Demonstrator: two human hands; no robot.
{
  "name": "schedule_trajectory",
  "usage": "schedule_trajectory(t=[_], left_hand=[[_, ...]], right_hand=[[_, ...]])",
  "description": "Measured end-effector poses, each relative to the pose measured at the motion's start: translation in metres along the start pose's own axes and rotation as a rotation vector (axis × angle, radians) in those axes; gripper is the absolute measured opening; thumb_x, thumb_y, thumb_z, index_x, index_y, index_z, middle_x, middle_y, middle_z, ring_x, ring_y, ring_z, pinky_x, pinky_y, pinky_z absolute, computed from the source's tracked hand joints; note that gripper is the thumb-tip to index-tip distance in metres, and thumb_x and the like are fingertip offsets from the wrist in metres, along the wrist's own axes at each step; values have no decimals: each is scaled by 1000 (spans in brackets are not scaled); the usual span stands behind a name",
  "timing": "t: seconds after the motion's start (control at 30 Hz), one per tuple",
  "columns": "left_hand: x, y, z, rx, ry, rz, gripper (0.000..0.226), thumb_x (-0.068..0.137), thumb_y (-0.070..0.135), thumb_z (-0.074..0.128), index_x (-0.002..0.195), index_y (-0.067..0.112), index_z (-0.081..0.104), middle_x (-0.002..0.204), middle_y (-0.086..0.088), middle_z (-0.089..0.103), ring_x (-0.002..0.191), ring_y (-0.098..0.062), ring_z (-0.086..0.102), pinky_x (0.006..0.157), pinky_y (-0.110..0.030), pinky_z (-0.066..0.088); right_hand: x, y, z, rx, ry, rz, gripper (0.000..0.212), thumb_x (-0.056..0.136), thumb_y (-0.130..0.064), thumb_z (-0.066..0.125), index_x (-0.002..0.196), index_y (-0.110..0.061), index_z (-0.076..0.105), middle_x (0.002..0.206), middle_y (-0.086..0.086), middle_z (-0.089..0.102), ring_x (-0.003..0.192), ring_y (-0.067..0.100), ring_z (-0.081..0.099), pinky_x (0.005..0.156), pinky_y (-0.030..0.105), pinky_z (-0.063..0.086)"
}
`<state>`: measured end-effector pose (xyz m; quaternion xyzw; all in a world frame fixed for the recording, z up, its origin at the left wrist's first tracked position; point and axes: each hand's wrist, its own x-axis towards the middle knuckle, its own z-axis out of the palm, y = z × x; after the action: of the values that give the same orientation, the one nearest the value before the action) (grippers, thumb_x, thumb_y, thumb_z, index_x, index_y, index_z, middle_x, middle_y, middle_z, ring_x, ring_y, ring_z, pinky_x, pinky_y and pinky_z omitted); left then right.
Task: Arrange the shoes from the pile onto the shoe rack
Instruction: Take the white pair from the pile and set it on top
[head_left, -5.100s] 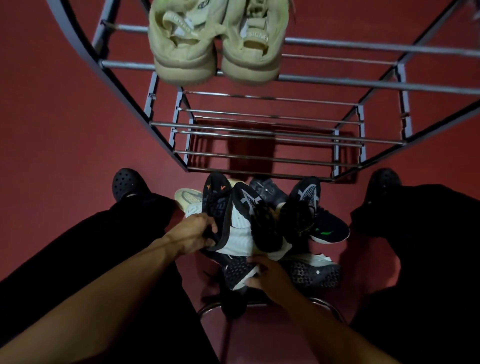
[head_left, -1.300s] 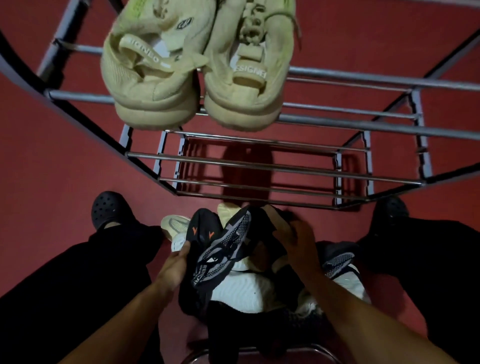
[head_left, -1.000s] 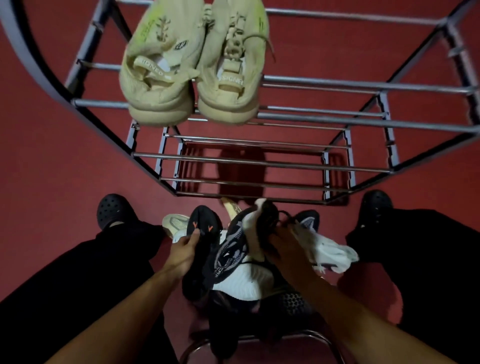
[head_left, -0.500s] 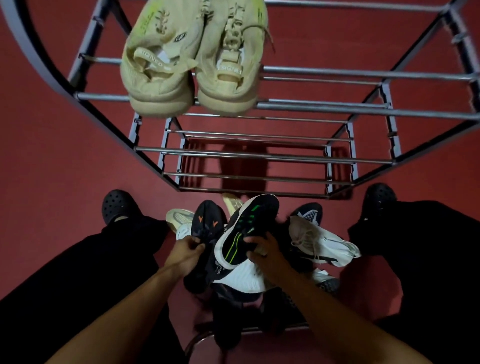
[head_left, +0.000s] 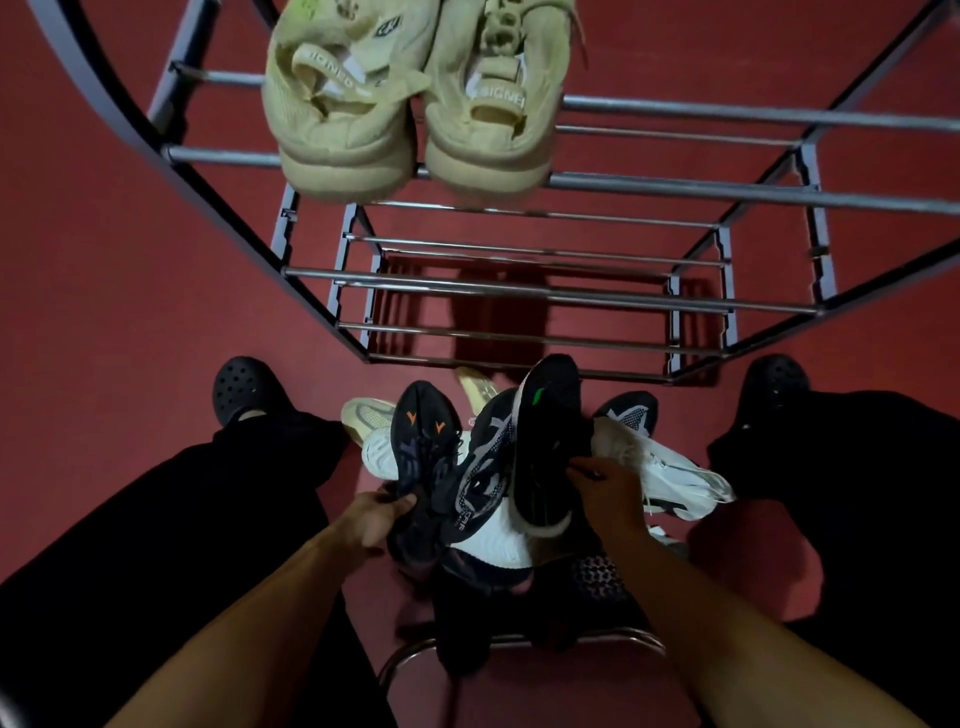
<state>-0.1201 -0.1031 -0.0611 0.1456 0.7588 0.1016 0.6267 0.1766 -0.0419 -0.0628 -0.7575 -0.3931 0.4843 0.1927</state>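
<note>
The person sits with knees apart, looking down at a jumbled pile of sneakers (head_left: 498, 483) on the dark red floor (head_left: 104, 291) between two feet in black perforated clogs (head_left: 241, 389).

The left hand (head_left: 371, 519) grips a black knit sneaker with two small orange marks near its toe (head_left: 423, 452), its fingers curled round the shoe's heel end, the toe pointing away toward the rack. The right hand (head_left: 608, 491) holds a black sneaker with a green mark and a white-edged sole (head_left: 548, 447), fingers wrapped round its side; this shoe stands raised above the pile, toe up and forward. Between the two held shoes lies a black and grey patterned sneaker with a ribbed white sole (head_left: 488, 478), touching both.

To the right of the right hand a white lace-up sneaker (head_left: 660, 467) lies on its side, and behind it a black mesh toe (head_left: 631, 413) shows. Pale cream toes (head_left: 366, 415) peek out at the left of the pile.

Just beyond the pile stands a grey metal shoe rack with chrome bars (head_left: 519, 283). On its top tier, toward the left, a pair of beige knit sneakers (head_left: 410, 98) sits side by side, heels toward the person. A curved chrome tube (head_left: 519, 642) crosses the floor near the pile's near edge.
</note>
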Motion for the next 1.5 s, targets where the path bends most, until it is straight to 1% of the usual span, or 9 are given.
schedule_trajectory(t=[0.13,0.53,0.77,0.8,0.9,1.07,1.3,1.4,1.5], left_hand=[[2,-4,-4,47,44,109,22,101,20,59,103,2,70,105,-17,73,79,-24,70,72,-31,59],[-10,12,-6,493,409,355,44,94,40,61,133,20,59,137,-13,47,129,-31,47,114,-39,37],[-15,7,36,734,-81,436,40,88,45,69,123,25,64,125,-2,51,122,-22,53,108,-37,45],[-15,3,40,809,-92,454,46,90,44,68,131,25,60,129,-5,49,126,-23,47,112,-33,38],[-11,-2,45,913,-52,514,58,93,41,65,146,23,48,137,-7,46,133,-25,35,113,-29,28],[-2,1,42,927,-76,507,58,91,38,68,144,25,49,137,-6,48,133,-26,37,113,-32,30],[2,4,39,870,-81,454,50,89,34,71,137,23,57,136,-5,49,129,-23,44,113,-34,37],[2,6,38,686,-90,470,36,89,29,73,123,19,65,129,1,52,117,-18,56,102,-37,50],[-11,18,42,363,-28,452,18,95,28,67,108,16,70,112,6,60,97,-7,64,80,-16,55]], right_hand=[[8,11,-22,-106,160,-34,16,87,-15,68,102,-13,74,103,8,70,94,22,66,84,33,52],[-6,35,1,-174,34,-74,23,77,-29,73,95,-16,70,86,4,69,78,20,67,70,39,57],[-22,74,-20,-290,-137,86,19,83,-22,66,67,-11,65,75,7,64,74,27,61,67,37,47],[-24,86,-26,-380,-212,70,11,83,-16,67,81,-7,71,89,9,68,88,28,64,80,40,50],[-34,117,-46,-485,-287,26,50,74,-4,79,121,-6,63,118,3,62,116,22,57,103,31,42],[-31,138,-58,-777,-363,-52,89,59,-38,84,138,-23,46,128,2,58,120,30,54,97,38,47],[-1,121,-56,-1450,-552,-396,83,63,-81,60,127,-28,56,132,3,52,119,28,50,97,40,40],[-16,103,-62,-1199,-773,-399,68,76,-69,64,128,-26,58,118,2,60,107,19,56,90,30,41],[-33,61,-54,-722,-700,-235,50,72,-69,68,87,-21,65,77,0,65,67,14,61,59,25,42]])
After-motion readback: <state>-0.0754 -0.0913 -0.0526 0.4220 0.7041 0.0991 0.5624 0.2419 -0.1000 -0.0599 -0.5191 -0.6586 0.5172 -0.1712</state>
